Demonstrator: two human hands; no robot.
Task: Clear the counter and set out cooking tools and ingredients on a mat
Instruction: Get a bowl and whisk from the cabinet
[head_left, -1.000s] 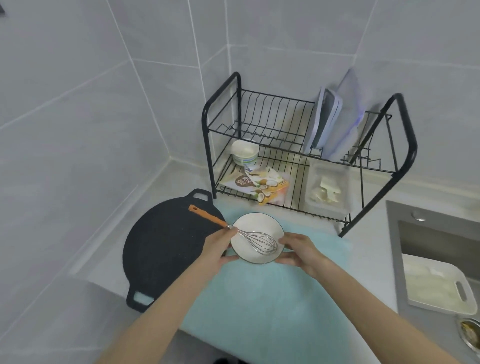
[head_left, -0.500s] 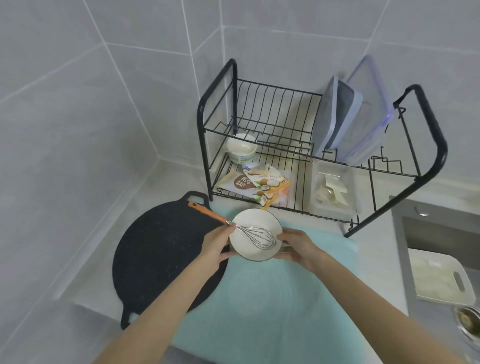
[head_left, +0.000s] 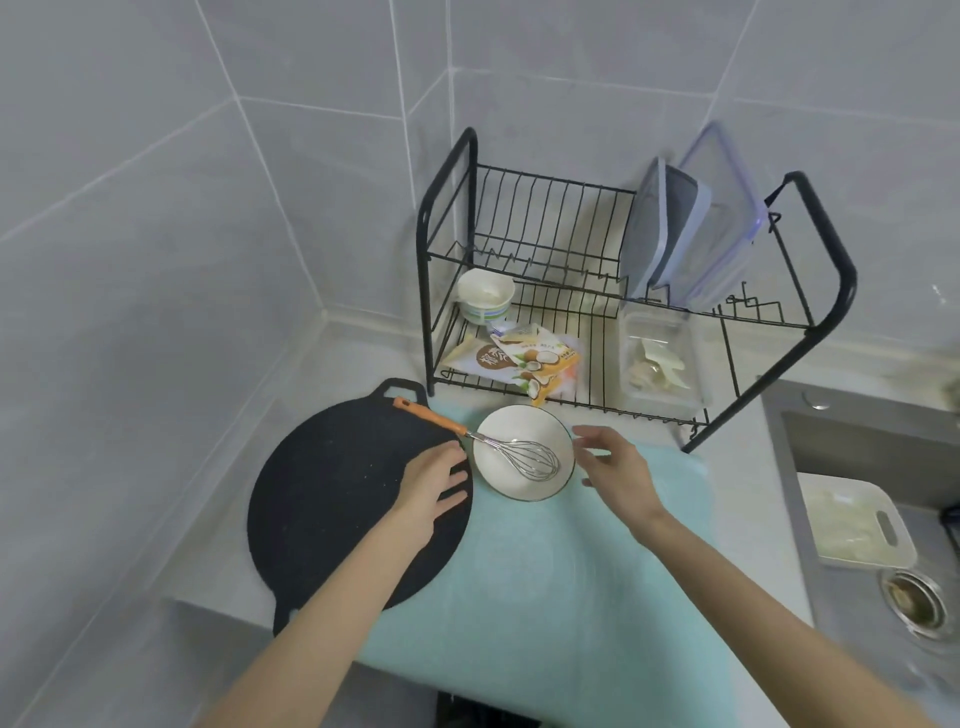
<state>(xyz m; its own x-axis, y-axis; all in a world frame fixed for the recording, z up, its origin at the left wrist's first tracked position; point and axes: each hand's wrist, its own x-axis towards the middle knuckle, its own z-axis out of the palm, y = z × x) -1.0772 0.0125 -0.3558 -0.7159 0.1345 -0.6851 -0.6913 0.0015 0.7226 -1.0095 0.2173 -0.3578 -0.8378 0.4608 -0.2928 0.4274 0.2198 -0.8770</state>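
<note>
Both forearms run off the bottom edge, and the left one hides part of the black griddle pan (head_left: 332, 493). The left hand (head_left: 434, 486) hovers over the pan's right edge, fingers spread, holding nothing. The right hand (head_left: 618, 470), fingers apart and blurred, sits just right of the white bowl (head_left: 514, 431); I cannot tell if it touches. The bowl stands at the teal mat's (head_left: 561, 571) far end with the whisk (head_left: 524, 457) resting in it, wires inside, orange handle reaching over the pan. On the dish rack's (head_left: 424, 291) lower shelf, packets (head_left: 524, 358) show coconuts; their print is unreadable.
</note>
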